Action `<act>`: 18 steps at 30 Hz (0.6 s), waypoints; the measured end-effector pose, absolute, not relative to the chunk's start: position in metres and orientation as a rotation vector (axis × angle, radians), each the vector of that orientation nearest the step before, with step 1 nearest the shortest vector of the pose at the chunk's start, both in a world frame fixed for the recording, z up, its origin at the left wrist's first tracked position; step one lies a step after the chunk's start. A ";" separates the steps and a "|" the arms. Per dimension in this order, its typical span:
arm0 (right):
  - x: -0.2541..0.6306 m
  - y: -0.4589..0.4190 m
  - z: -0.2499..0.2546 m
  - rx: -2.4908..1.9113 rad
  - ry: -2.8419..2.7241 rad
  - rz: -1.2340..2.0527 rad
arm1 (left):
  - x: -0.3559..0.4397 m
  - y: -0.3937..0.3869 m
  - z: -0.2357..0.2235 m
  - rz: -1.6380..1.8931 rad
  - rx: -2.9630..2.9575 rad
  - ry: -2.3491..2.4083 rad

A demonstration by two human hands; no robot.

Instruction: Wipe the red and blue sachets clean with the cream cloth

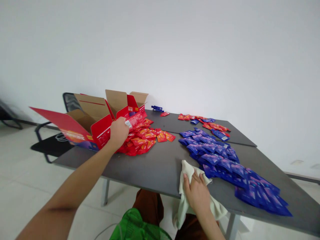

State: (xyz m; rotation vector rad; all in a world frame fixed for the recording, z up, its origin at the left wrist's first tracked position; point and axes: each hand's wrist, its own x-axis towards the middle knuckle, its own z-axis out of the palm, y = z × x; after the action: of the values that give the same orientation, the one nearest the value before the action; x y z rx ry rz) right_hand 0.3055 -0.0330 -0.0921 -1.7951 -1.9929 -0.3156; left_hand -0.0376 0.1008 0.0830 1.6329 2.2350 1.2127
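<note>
Left hand: the left hand (119,132) is stretched far out over the table. Its fingers are curled tight around a red packet (136,120) at the top of the red pile.
Right hand: the right hand (197,191) lies flat and open on a white cloth (187,173), fingers spread, pressing it down.
White cloth: it sits at the near edge of the table, and part of it hangs down over the edge.
Red packets: a heap of red and orange packets (145,138) lies on the left part of the table, right beside the box.
Box: a red cardboard box (100,116) stands at the far left end with its flaps wide open. The left hand is just in front of it.
Blue packets: a long pile of blue packets (225,163) runs down the right side, touching the cloth.
Far packets: a small mixed bunch of red and blue packets (210,124) lies near the back edge.
Table: a dark grey table (155,166) holds it all.
Chair: a black chair (53,141) stands behind the box.
</note>
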 end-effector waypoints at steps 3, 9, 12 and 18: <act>0.307 -0.034 -0.094 -1.779 -1.964 -0.326 | -0.049 0.114 0.086 1.120 1.795 2.660; 0.306 -0.037 -0.094 -1.767 -1.904 -0.349 | -0.059 0.128 0.042 0.665 2.024 2.821; 0.305 -0.037 -0.091 -1.763 -1.912 -0.320 | -0.066 0.126 0.028 0.498 2.016 2.886; 0.305 -0.037 -0.091 -1.744 -1.893 -0.245 | -0.056 0.111 0.052 0.596 1.837 2.991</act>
State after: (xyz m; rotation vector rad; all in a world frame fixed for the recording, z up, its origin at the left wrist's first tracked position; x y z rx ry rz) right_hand 0.3052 -0.0371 -0.0911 -1.7442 -1.8930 -0.2449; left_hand -0.0563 0.1115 0.0516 1.8375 2.9913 0.5956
